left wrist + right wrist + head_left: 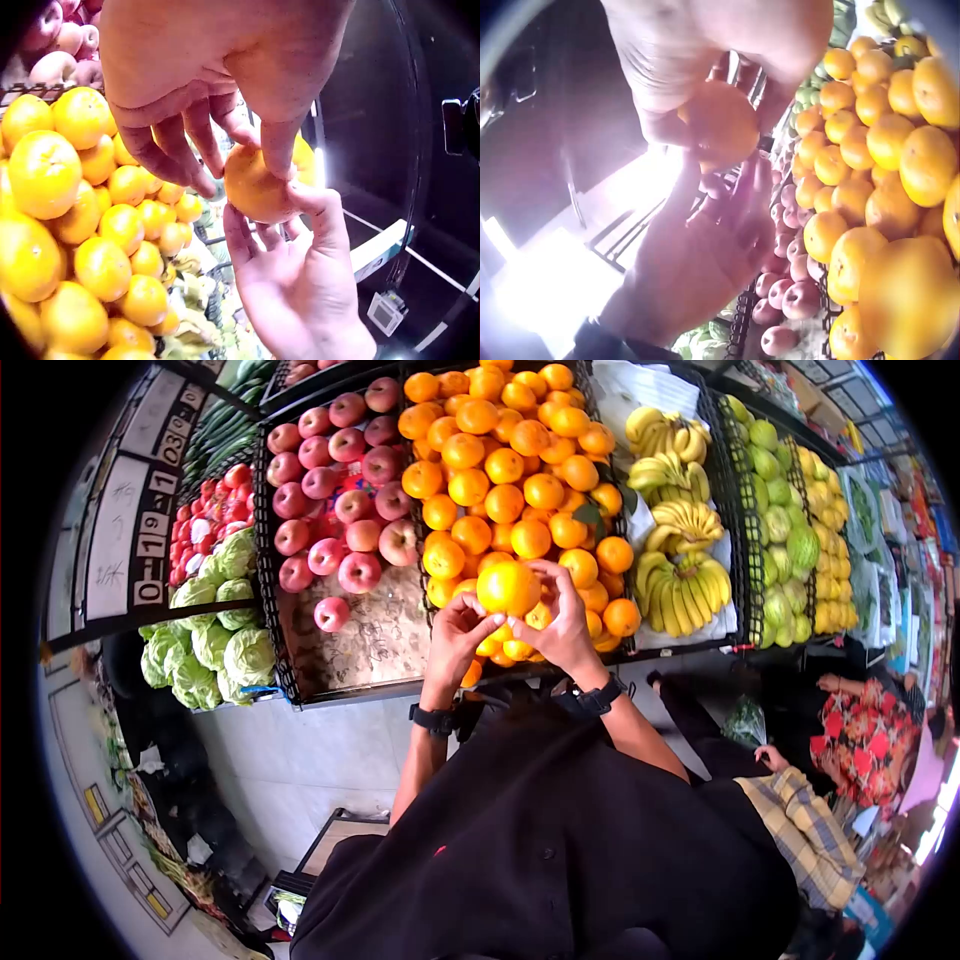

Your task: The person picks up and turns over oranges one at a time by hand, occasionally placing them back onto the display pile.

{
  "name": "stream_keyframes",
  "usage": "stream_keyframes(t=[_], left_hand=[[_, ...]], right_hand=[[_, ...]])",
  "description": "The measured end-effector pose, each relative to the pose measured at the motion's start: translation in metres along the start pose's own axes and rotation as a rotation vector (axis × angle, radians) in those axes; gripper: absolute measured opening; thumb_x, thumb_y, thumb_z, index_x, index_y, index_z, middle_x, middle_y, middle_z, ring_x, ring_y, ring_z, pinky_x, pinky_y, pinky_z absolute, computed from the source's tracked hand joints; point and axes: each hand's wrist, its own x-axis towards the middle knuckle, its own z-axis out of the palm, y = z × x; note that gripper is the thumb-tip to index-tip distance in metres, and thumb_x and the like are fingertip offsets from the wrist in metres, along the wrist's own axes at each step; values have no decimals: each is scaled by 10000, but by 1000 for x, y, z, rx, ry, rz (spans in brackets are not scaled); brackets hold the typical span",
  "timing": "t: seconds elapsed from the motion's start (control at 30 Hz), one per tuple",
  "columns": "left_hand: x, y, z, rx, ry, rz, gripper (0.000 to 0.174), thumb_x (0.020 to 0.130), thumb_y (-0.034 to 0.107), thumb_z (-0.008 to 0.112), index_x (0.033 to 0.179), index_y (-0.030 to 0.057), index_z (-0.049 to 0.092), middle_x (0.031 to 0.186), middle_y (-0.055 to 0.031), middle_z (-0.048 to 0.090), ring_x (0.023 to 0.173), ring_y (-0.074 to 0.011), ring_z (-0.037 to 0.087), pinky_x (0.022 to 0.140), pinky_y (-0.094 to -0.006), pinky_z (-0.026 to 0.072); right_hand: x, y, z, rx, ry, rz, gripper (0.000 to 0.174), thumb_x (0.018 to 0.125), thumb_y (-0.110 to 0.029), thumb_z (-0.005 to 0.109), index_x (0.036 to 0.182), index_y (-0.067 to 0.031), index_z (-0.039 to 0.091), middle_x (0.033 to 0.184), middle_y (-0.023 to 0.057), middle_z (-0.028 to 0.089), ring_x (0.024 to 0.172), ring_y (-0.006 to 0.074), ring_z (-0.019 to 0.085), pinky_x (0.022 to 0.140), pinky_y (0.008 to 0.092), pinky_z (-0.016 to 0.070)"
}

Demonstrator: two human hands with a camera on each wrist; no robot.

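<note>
Between both hands is an orange [507, 588], raised in front of the heap of oranges [500, 490]. My left hand [462, 640] pinches its left side with thumb and fingertips, and my right hand [562, 622] has its fingers curled round the right side. The two thumbs come close together at the near underside of the fruit. In the left wrist view the held orange [259, 184] sits between the left hand [202, 60] above and the right hand [300, 277] below. Seen from the right wrist, the orange [724, 124] is partly covered by the right hand [727, 45].
Apples [350, 505] fill a crate left of the oranges, its bare bottom [360, 645] showing near the front. Cabbages [210, 635] lie farther left. Bananas [685, 590] and green fruit [775, 530] are on the right. A person in a plaid sleeve [800, 820] is close by my right.
</note>
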Motion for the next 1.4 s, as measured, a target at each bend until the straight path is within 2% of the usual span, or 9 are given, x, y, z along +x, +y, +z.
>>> stream_keyframes(t=[0.1,0.27,0.37,0.57,0.73,0.87,1.13,1.27,1.4], left_hand=[[-17,-15,2,94,21,-70,364,862,47,805,1060,47,500,1074,-87,665,960,-135,659,864,-280,548],[-20,-27,18,358,-6,-270,611,861,185,830,1308,-41,480,1114,-186,695,1016,-199,696,866,-306,571],[-7,-36,30,514,-62,-259,616,897,260,793,1346,-46,502,1129,-197,707,992,-197,704,856,-304,561],[71,-29,84,947,-138,-192,618,945,418,708,1311,-52,544,1083,-224,717,914,-273,732,788,-359,559],[146,-45,130,1074,-155,21,612,953,379,691,1349,-54,515,1048,-247,717,981,-344,724,814,-404,571],[178,-61,145,1175,-109,-55,548,952,338,686,1327,-36,546,1050,-222,713,968,-342,716,840,-403,565],[195,-47,123,1032,26,3,482,929,290,710,1258,-42,595,1192,-213,671,1035,-315,699,889,-387,557],[219,-41,119,940,78,18,526,961,303,689,1331,-39,538,1268,-210,644,1132,-286,673,925,-367,547],[224,-45,131,899,75,-93,571,983,295,666,1421,0,449,1322,-202,610,1152,-268,666,937,-348,533]], right_hand=[[-28,2,-10,42,-51,266,639,756,-153,830,1292,-57,496,1236,109,584,1071,241,635,888,372,572],[-43,12,-43,-322,-223,248,637,835,-240,800,1351,-41,483,1224,170,633,1156,283,636,961,386,524],[-44,21,-56,-302,-146,220,666,834,-247,793,1376,-48,459,1216,212,634,1131,377,638,940,422,526],[-12,52,-93,-278,104,304,590,853,-221,771,1345,-11,523,1254,224,599,1153,376,605,974,422,497],[44,87,-135,-304,235,256,576,872,-226,768,1337,7,520,1218,242,574,1103,403,599,958,434,504],[69,142,-161,-388,143,263,572,871,-230,756,1331,18,525,1218,257,566,1077,415,607,934,440,514],[143,112,-185,-464,3,28,405,853,-144,735,1209,-19,589,1162,195,606,1087,393,604,956,433,502],[201,122,-181,-480,-76,-78,537,812,-185,781,1276,-25,561,1219,217,616,1115,413,600,989,435,494],[225,151,-163,-587,-346,22,712,753,-268,831,1357,-33,537,1236,230,637,1154,399,596,1023,437,480]])
